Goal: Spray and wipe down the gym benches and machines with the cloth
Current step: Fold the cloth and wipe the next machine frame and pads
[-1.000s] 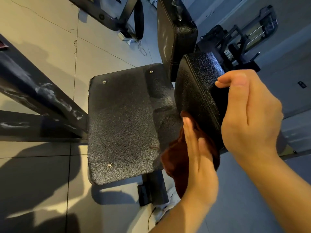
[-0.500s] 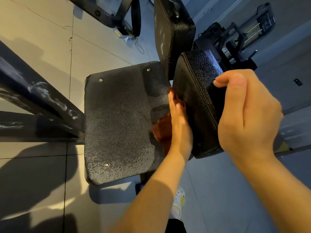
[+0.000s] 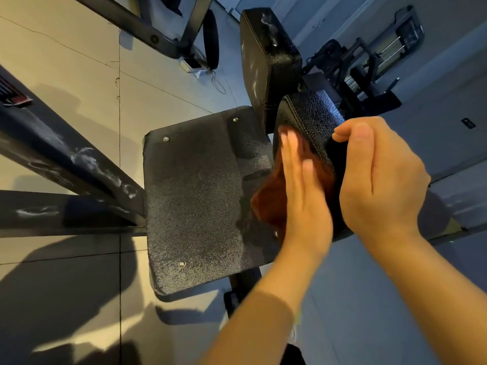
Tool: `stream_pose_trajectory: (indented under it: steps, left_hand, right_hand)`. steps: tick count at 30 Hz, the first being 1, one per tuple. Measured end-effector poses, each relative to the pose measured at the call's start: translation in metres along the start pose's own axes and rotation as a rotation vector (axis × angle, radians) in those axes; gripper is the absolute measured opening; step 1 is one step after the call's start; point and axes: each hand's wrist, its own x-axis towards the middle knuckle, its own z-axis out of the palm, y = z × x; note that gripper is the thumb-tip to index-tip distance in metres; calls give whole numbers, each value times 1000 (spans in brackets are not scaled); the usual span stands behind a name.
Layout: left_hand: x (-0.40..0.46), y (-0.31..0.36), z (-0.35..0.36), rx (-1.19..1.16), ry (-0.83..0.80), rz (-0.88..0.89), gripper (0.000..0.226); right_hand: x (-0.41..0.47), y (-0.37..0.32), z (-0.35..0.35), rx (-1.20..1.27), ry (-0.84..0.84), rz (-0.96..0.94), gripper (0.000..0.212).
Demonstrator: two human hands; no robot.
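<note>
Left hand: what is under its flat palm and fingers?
Under the left hand a rust-brown cloth is pressed against the side of a black textured vinyl pad. The covered pad surface cannot be seen.

Dim interior, mixed colour cast: warm yellow light on floor (image 3: 66, 75) at left, cool blue at right and far. Hard dark shadows across near-left floor. Left hand (image 3: 300, 185) motion-blurred at fingertips; right hand (image 3: 379, 180) sharp. Wide-angle bending at edges. Faint sheen on far pad (image 3: 266, 56).
</note>
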Motion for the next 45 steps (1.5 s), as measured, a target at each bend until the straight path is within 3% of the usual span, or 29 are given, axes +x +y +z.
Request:
stream_pose_trajectory:
  steps: [3, 6, 8, 11, 14, 19, 22, 25, 28, 29, 31, 33, 35, 37, 42, 45]
  left_hand:
    - [49, 6, -3, 112, 38, 129, 65]
    - [66, -19, -13, 87, 96, -26, 84]
    - [55, -31, -14, 101, 59, -96, 99]
    - [22, -30, -5, -96, 50, -58, 82]
    - [-27, -18, -1, -90, 0, -74, 86]
    - [-76, -12, -8, -3, -13, -297, 83]
    - [-79, 8, -6, -116, 17, -372, 46]
    - [-77, 50, -4, -469, 222, -566, 40]
    - [-95, 93, -11, -365, 264, -699, 28]
    - [-108, 98, -17, -281, 274, -651, 29]
    - [-117, 127, -21, -153, 221, -488, 47]
    - [-133, 149, -33, -166, 118, -492, 55]
    - [-142, 163, -40, -35, 96, -441, 43]
    - [-153, 177, -44, 24, 88, -417, 34]
    - [-180, 215, -53, 41, 115, -514, 47]
    - [-185, 242, -64, 224, 78, -416, 40]
  right_hand:
    - [0, 1, 1, -15, 1, -21, 44]
    - [-1, 3, 1, -28, 2, -42, 45]
    - [-1, 4, 1, -37, 14, -52, 46]
    - [1, 5, 3, -50, 21, -57, 45]
    - [0, 5, 3, -21, 43, -62, 44]
    - [0, 3, 5, -21, 77, -90, 45]
    - [2, 1, 3, -77, 42, -77, 40]
    - [5, -3, -1, -142, -43, -23, 35]
    - [1, -10, -5, -120, -129, 56, 43]
    - [-5, -13, -6, -96, -159, 66, 43]
    - [-23, -24, -13, 5, -219, 63, 42]
    - [-46, -35, -25, 179, -246, 111, 47]
    - [-68, -49, -41, 376, -259, 246, 48]
    - [-86, -67, -55, 591, -359, 396, 31]
    - [-108, -104, -74, 883, -372, 492, 17]
    - [-112, -121, -92, 1082, -423, 544, 13]
